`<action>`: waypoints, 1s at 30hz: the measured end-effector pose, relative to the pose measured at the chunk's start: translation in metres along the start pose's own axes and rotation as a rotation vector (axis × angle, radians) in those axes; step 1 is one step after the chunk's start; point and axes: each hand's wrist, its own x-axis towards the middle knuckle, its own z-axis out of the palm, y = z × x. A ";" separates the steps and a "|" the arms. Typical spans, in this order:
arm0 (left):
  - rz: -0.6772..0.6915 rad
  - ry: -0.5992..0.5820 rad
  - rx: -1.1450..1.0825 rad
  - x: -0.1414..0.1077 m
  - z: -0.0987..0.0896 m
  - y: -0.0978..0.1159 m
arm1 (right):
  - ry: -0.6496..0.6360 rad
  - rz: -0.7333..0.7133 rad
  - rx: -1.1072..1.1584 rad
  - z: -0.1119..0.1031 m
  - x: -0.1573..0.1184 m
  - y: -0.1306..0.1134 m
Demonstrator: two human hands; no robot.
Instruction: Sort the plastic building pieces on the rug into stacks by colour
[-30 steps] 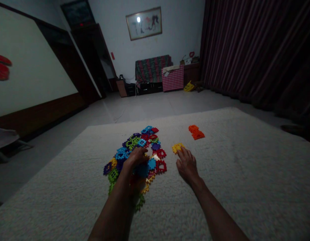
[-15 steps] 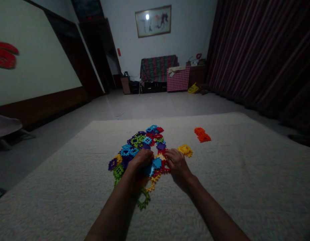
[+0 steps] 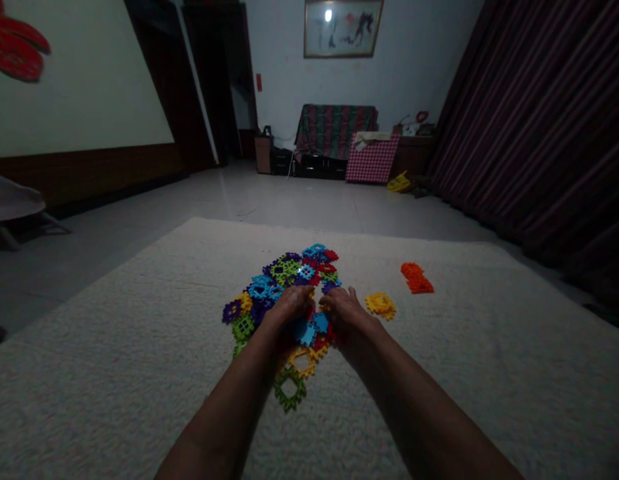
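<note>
A heap of plastic gear-shaped building pieces (image 3: 304, 331) in blue, red, green, purple and yellow lies on the pale mat. Over its middle, my left hand (image 3: 292, 303) is closed with curled fingers, a bit of yellow showing by the fingertips. My right hand (image 3: 343, 308) bends in from the heap's right side, fingers closed and pointing towards the left hand. What either hand grips is too small and dark to make out. A green gear piece (image 3: 289, 388) with a square hole lies at the near end, below a yellow square-holed piece (image 3: 302, 362).
Right of the heap sit a small yellow pile of gear pieces (image 3: 381, 305) and an orange stack (image 3: 416, 277). The mat (image 3: 464, 373) spreads over the floor. Farther off stand a cloth-covered cabinet (image 3: 334, 130), a checked cloth (image 3: 372, 157) and a dark curtain (image 3: 544, 120).
My right hand has moved left, closer to my left hand, away from the small yellow pile. The left hand stays over the heap. The whole view has tilted and shifted slightly.
</note>
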 end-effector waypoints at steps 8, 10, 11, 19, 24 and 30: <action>0.012 0.116 0.032 0.005 0.004 -0.004 | 0.064 0.037 -0.010 0.001 0.005 0.010; -0.016 0.143 0.026 0.003 0.002 -0.002 | 0.159 0.019 0.047 -0.002 0.004 0.011; -0.030 0.159 0.018 0.003 0.001 0.000 | 0.202 0.001 0.074 -0.005 0.004 0.011; -0.078 0.342 -0.269 0.003 0.007 0.018 | 0.525 -0.111 0.259 -0.012 0.007 -0.003; -0.146 0.390 -0.538 0.009 0.019 0.026 | 0.628 0.009 0.299 0.008 0.012 -0.009; -0.221 0.336 -0.669 0.010 0.034 0.043 | 0.622 0.116 0.323 0.021 0.004 -0.010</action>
